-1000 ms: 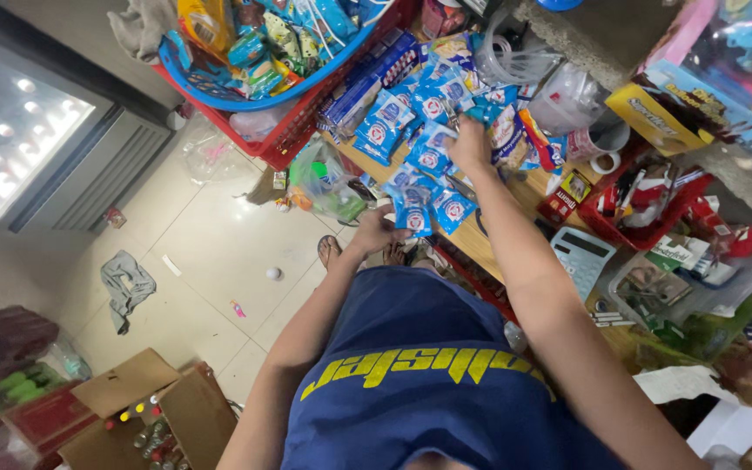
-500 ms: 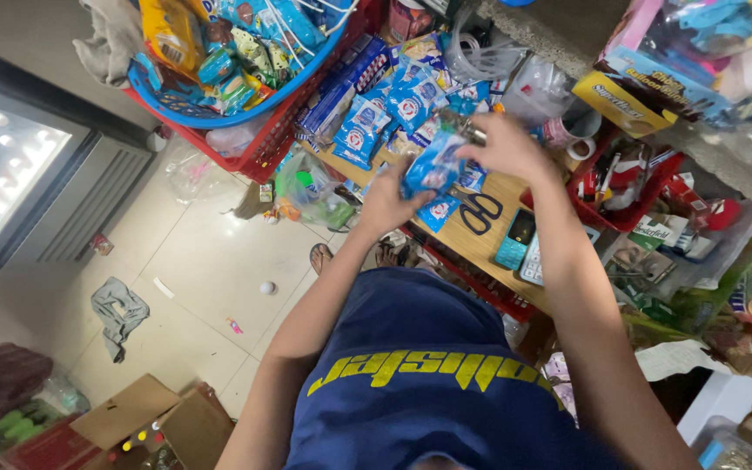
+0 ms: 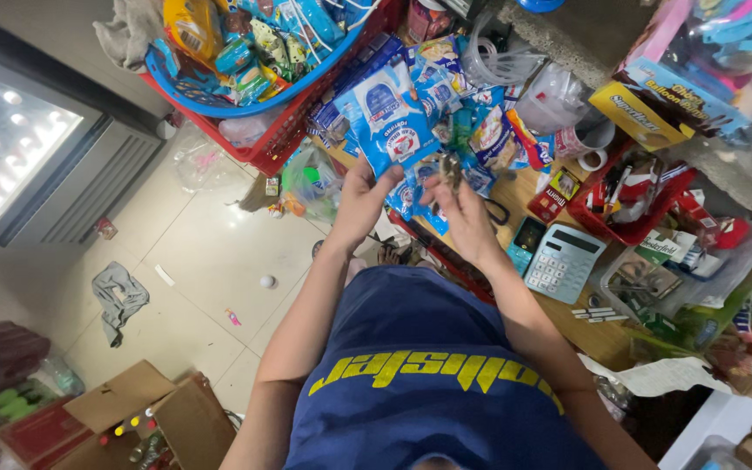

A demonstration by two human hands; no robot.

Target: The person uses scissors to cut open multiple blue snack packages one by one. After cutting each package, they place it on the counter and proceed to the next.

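The left hand [image 3: 360,202] is closed around the lower edge of a blue-and-white sachet pack [image 3: 389,113], holding it upright above the wooden counter [image 3: 528,187]. The right hand [image 3: 463,218] is raised just beside it, fingers pinched on a small dark object [image 3: 451,167] whose kind cannot be made out. More blue sachets [image 3: 415,187] lie on the counter directly under both hands.

Taking the pale blue calculator [image 3: 565,262] as the landmark: a small teal device [image 3: 526,242] lies touching its left side, and the right hand's wrist is just left of that. A red tray of pens [image 3: 624,196] stands just above the calculator, and a yellow box [image 3: 640,116] sits further up. Well to the upper left of the calculator, a blue basin [image 3: 219,109] full of snack packets rests in a red crate [image 3: 276,139]. Far to the lower left, on the tiled floor [image 3: 202,261], lie a grey rag [image 3: 117,296] and an open cardboard box [image 3: 158,418].
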